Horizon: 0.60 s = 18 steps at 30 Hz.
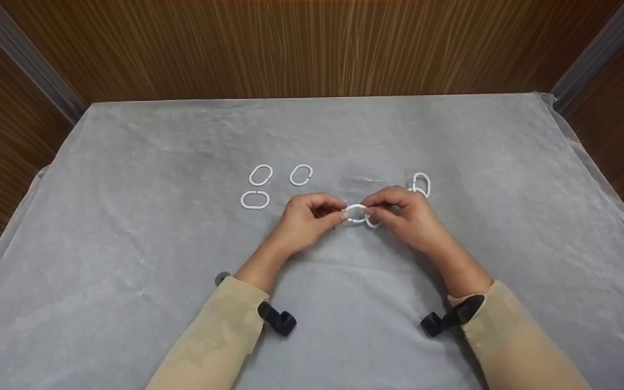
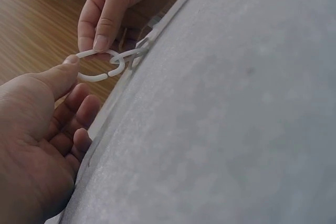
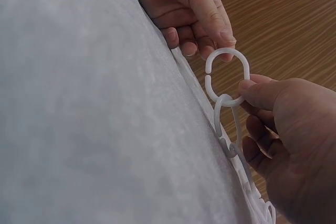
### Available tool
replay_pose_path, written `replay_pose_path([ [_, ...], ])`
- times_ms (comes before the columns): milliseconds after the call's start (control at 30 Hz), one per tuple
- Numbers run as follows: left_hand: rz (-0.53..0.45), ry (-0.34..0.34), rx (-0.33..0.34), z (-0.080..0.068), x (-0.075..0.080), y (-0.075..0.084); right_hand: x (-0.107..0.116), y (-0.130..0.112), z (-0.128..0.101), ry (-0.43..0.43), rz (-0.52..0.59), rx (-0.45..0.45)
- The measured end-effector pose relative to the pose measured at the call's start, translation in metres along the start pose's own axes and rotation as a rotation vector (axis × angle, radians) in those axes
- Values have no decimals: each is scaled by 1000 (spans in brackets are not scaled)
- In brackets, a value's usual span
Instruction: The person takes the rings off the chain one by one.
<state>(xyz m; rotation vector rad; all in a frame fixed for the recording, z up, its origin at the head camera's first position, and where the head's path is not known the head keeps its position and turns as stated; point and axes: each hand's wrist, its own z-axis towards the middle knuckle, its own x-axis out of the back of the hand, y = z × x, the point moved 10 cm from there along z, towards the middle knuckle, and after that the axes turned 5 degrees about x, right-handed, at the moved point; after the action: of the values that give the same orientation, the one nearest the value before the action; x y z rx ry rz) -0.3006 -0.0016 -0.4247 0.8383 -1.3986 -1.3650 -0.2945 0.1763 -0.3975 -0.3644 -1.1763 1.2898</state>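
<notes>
White C-shaped link (image 3: 247, 69) between the fingers (image 3: 212, 19): no readable text or number.
Joined links (image 1: 429, 185) right of the fingers: nothing legible.
Loose links (image 1: 255, 208) left of the fingers: nothing legible.
Grey cloth (image 1: 344, 303) under the fingers: no lettering.
Wood-grain panel (image 1: 312, 49) beyond: no sign.

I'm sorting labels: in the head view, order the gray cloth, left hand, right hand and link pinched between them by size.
1. Gray cloth
2. Left hand and right hand: too alike to rank
3. Pinched link
</notes>
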Motion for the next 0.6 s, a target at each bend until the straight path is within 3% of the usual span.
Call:
replay_pose_path([
  [600,32,-15,-10,1,-2,-2,-4,1,0,-24,-10,-33],
])
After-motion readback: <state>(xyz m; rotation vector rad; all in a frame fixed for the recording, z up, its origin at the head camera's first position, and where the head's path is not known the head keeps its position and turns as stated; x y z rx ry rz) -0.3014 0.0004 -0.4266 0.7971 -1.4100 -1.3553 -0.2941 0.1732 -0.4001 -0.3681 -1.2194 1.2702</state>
